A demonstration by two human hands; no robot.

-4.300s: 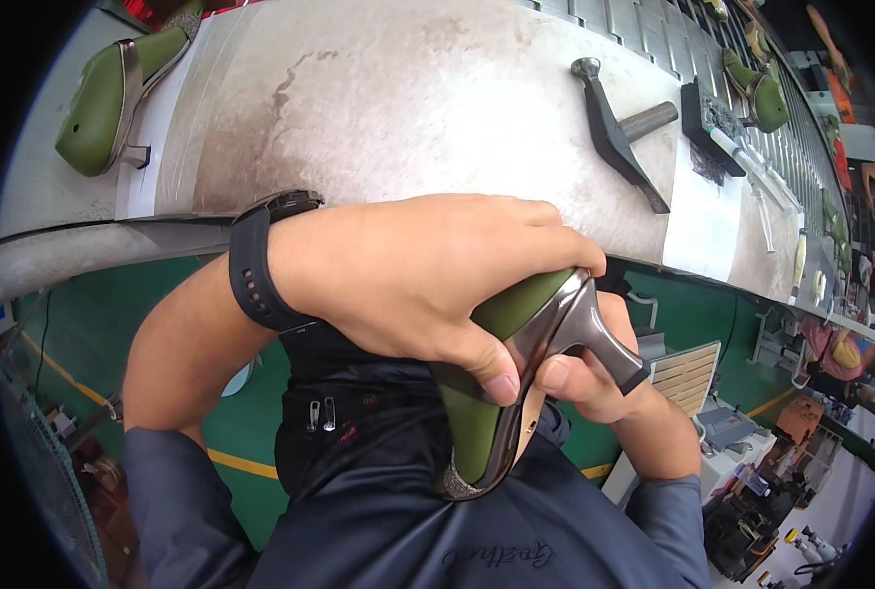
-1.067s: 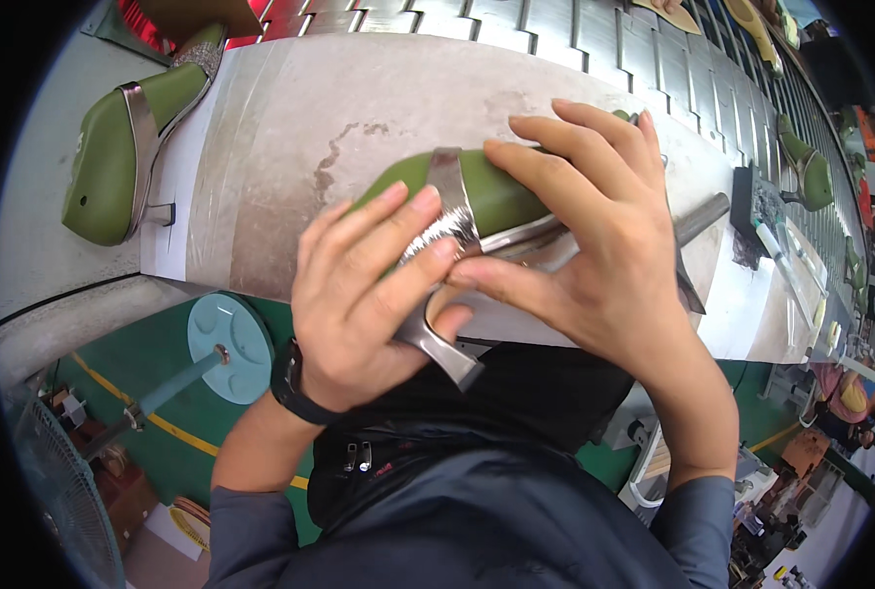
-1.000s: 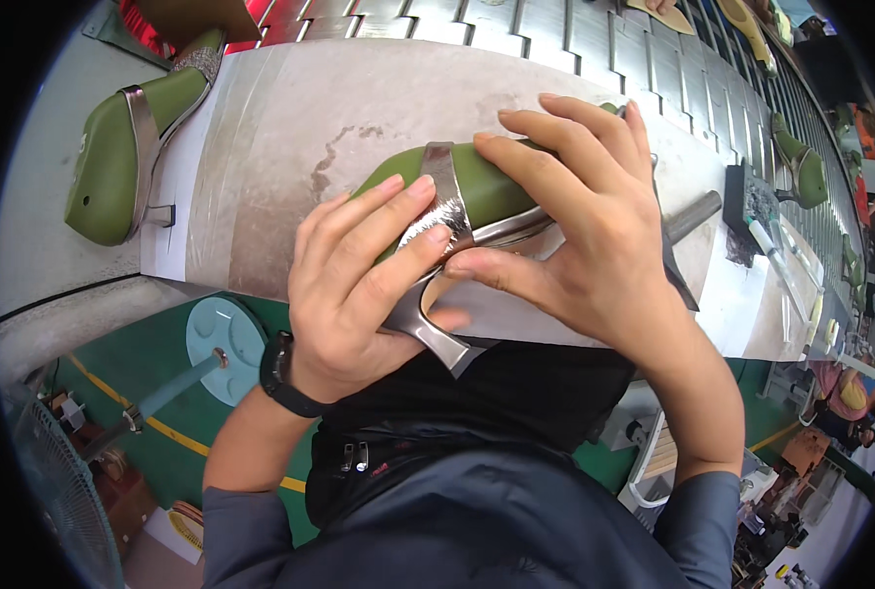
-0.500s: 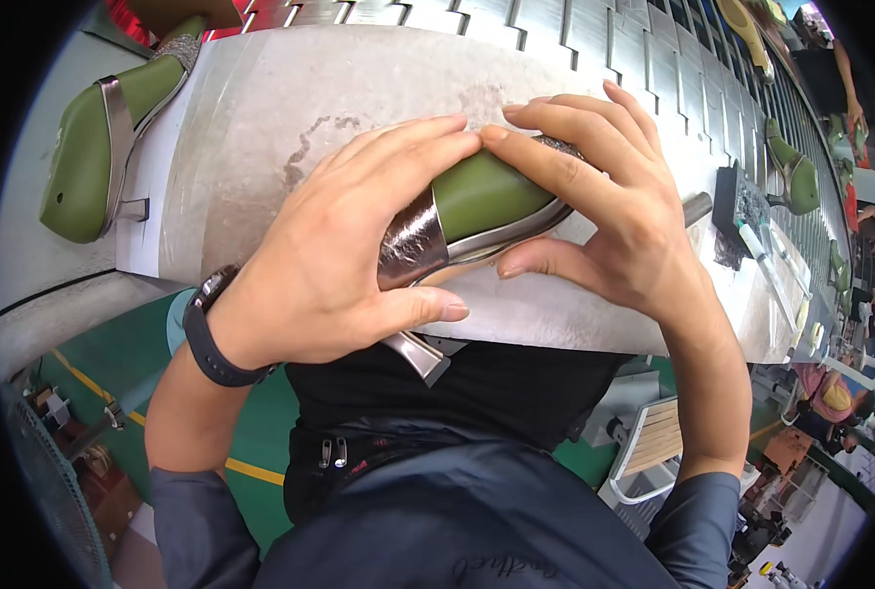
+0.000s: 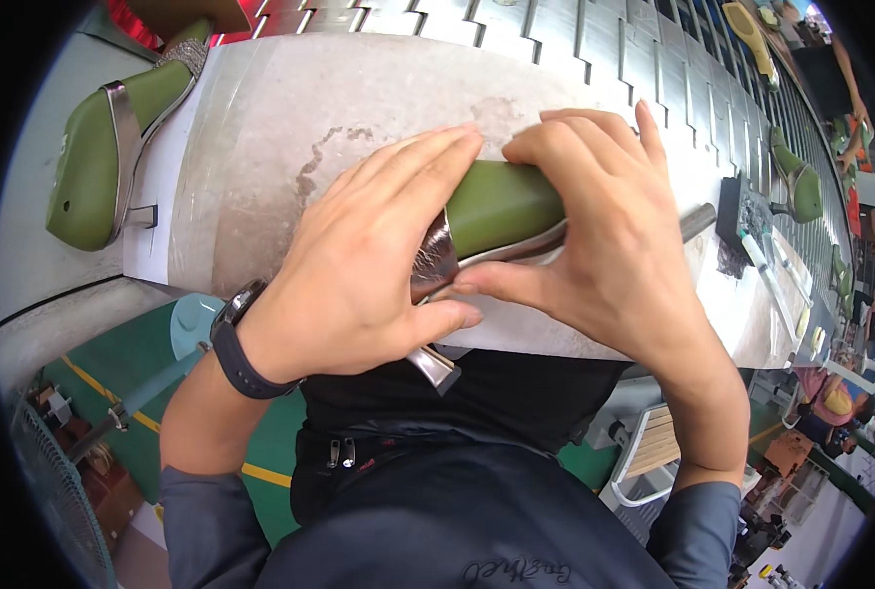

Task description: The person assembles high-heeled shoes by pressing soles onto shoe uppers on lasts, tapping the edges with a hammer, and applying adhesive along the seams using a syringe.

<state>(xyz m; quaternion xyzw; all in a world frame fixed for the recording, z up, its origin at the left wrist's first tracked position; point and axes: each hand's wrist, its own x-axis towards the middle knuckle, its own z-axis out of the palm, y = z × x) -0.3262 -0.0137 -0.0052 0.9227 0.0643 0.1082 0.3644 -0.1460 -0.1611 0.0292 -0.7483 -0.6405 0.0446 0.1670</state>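
Between my hands lies a metallic bronze heeled sandal on a green shoe last, at the front edge of the pale worktop. My left hand wraps its heel end, covering much of the shiny strap; the thumb lies along the near side. The slim heel pokes out below that thumb, past the worktop edge. Around the toe end curls my right hand, fingers over the far side and thumb on the near edge, close to the left thumb. The toe tip is hidden by my right hand.
Another sandal on a green last lies at the left. A metal slat conveyor runs along the back. To the right are a black block, slim pen-like tools and another green last. Other people work at the far right.
My right thumb has moved left along the sandal's near edge toward my left thumb. The right fingers have drawn back from the left fingertips and curl more over the toe end.
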